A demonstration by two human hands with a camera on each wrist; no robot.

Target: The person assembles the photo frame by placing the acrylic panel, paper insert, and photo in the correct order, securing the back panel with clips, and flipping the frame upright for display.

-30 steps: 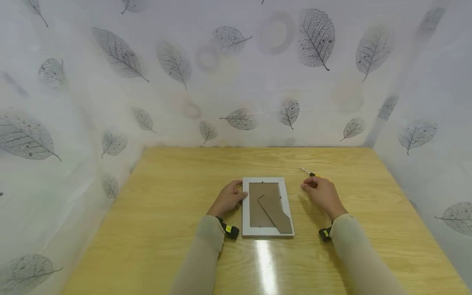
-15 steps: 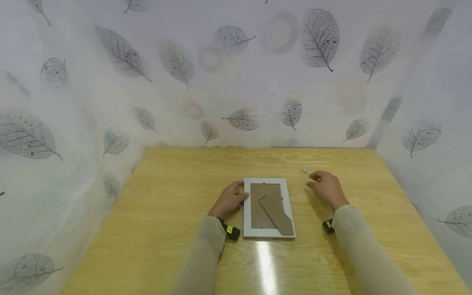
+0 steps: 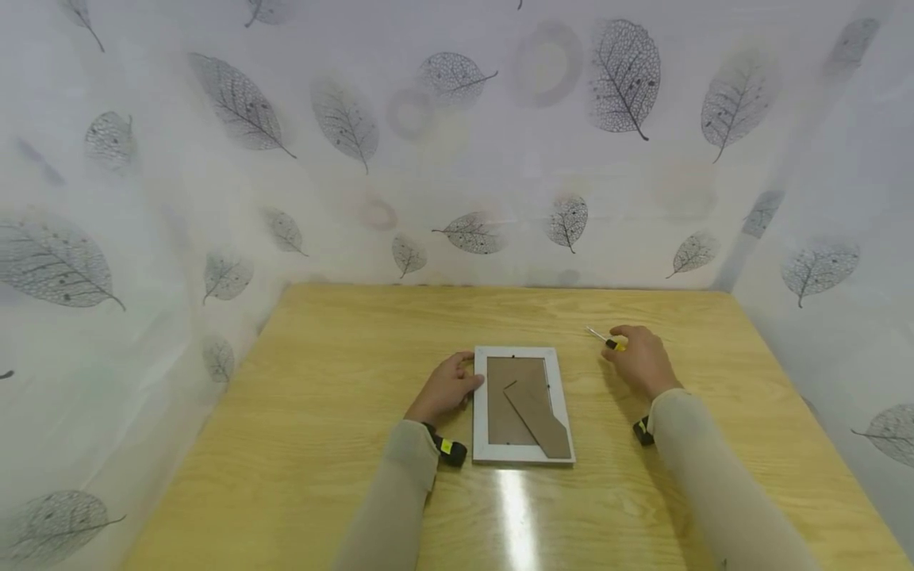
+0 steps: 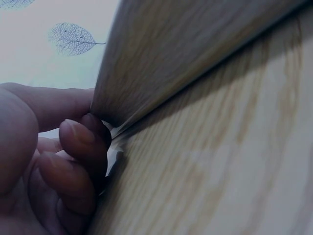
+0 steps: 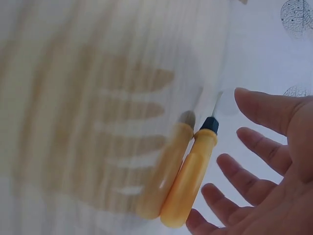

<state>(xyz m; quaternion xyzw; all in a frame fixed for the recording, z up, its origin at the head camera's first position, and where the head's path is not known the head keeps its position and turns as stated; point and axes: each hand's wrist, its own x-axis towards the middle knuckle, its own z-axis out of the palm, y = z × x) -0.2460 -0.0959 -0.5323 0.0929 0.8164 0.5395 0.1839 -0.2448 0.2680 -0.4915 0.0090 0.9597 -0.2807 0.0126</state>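
Observation:
A white picture frame (image 3: 480,412) lies back side up on the table, its brown backing board (image 3: 516,373) and angled stand leg showing. My left hand (image 3: 446,387) grips its left edge, thumb on the rim; in the left wrist view the curled fingers (image 4: 73,178) meet the frame's side (image 4: 161,54). Right of the frame, my right hand (image 3: 643,358) hovers with spread fingers over a screwdriver (image 3: 612,344). The right wrist view shows the screwdriver's yellow handle (image 5: 190,181), black collar and thin shaft beside the fingers, with nothing held.
The wood-grain table (image 3: 343,412) runs back to a wall covering (image 3: 500,174) printed with grey leaves, which also closes in both sides. A bright light reflection (image 3: 516,515) lies on the tabletop in front of the frame.
My right hand has moved right and farther back, its fingers opening over the screwdriver, whose handle now shows more. My left hand stays at the frame, and the view has shifted slightly.

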